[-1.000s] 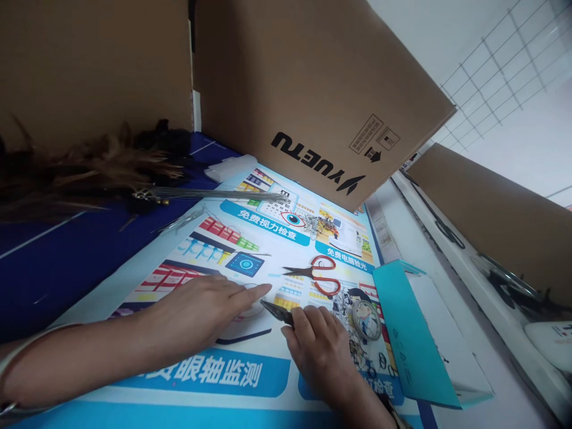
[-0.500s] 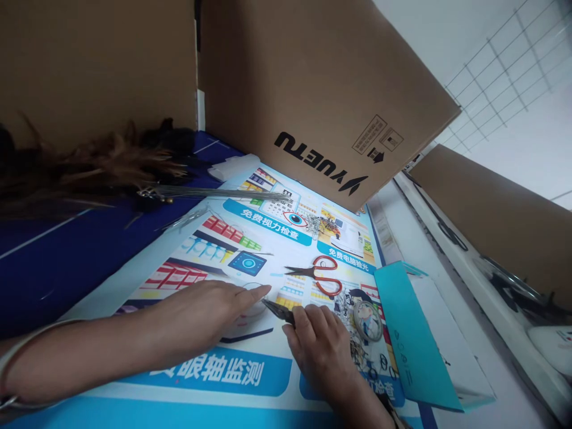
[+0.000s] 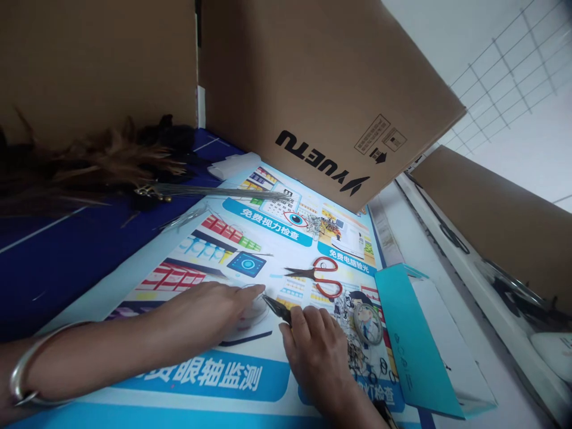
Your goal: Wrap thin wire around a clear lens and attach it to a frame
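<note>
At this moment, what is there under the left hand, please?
Around the left hand, the printed sheet shows, with pictured red boxes just beyond; the sheet seems to continue underneath. Whatever the hand covers, print or small object, cannot be seen.

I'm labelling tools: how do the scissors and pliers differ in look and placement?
The scissors lie on the printed sheet; the pliers are in the right hand. The scissors show red handles; the pliers' handles are mostly covered by that hand. Both have dark, tapering working ends.
</note>
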`<action>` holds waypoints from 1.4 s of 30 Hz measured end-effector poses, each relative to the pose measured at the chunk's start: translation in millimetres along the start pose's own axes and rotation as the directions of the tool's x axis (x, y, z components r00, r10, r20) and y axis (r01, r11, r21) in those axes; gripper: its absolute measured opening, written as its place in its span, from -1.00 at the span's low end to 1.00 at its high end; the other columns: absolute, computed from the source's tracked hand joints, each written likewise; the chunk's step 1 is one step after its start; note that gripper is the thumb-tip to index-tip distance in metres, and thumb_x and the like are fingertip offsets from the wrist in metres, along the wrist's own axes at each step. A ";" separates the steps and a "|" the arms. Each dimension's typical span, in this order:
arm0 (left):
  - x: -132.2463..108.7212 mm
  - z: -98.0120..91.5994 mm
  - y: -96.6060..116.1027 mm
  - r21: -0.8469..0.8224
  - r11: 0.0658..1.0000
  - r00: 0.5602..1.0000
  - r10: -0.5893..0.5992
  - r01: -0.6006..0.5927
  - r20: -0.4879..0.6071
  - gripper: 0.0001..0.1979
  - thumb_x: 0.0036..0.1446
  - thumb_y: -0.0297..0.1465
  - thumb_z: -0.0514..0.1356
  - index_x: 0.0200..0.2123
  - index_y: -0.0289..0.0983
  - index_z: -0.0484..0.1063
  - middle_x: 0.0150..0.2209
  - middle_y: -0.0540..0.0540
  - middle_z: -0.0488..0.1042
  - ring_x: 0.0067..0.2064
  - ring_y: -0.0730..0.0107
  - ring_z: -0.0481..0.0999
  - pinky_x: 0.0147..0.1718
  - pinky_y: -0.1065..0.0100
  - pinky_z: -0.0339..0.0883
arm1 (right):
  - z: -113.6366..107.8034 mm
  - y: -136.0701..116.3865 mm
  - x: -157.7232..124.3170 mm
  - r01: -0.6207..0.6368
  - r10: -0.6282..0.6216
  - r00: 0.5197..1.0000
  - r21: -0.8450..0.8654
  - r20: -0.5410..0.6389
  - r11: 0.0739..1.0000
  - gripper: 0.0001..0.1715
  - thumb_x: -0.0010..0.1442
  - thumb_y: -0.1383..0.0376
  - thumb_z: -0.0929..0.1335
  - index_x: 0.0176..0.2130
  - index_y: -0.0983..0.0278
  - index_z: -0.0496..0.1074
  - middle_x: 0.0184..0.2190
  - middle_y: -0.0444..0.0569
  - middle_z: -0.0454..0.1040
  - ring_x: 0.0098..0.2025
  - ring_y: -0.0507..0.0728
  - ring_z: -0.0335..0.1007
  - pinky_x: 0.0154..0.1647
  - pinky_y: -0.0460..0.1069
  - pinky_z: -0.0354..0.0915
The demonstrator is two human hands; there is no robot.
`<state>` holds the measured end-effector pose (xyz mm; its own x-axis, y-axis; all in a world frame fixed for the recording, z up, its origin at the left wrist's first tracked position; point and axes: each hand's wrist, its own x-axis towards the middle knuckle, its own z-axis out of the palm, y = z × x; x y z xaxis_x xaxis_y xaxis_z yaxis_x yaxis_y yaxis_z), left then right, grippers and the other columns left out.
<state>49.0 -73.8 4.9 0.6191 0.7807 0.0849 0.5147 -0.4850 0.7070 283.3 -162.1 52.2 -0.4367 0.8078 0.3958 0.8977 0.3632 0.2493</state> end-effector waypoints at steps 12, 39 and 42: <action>20.4 -14.7 28.5 0.269 0.958 0.960 -0.167 0.104 0.223 -0.63 0.33 -0.38 -0.02 -0.03 -0.28 0.56 -0.25 -0.30 0.71 -0.25 -0.06 0.68 -0.34 0.18 0.34 | 6.8 -15.3 5.3 -0.082 0.079 0.997 -0.147 -0.025 0.986 -0.80 0.39 0.23 0.43 -0.06 0.28 0.41 -0.37 -0.01 0.47 -0.36 0.20 0.39 -0.41 0.08 0.23; 31.4 -8.5 6.9 -0.622 0.675 0.913 -0.220 0.396 0.342 -0.45 0.08 0.19 0.18 -0.39 -0.23 0.41 -0.66 0.14 0.29 -0.66 0.53 0.09 -0.60 0.42 -0.04 | 14.5 -6.4 4.7 -0.002 -0.016 0.995 -0.174 -0.098 0.985 -0.68 0.43 0.25 0.43 0.10 0.34 0.43 -0.27 0.08 0.51 -0.31 0.20 0.39 -0.38 0.12 0.22; 31.3 -9.2 7.7 -0.645 0.630 0.899 -0.243 0.432 0.364 -0.45 0.05 0.18 0.22 -0.40 -0.23 0.43 -0.66 0.14 0.28 -0.64 0.55 0.06 -0.60 0.42 -0.08 | 13.9 -5.6 3.7 -0.004 -0.012 0.994 -0.150 -0.105 0.989 -0.63 0.40 0.25 0.46 0.12 0.34 0.43 -0.25 0.09 0.50 -0.30 0.20 0.41 -0.36 0.12 0.24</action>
<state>66.8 -49.4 19.4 0.6471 0.6766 -0.3513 0.2093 0.2855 0.9352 277.5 -154.7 40.0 -0.4507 0.7504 0.4835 0.8808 0.2859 0.3773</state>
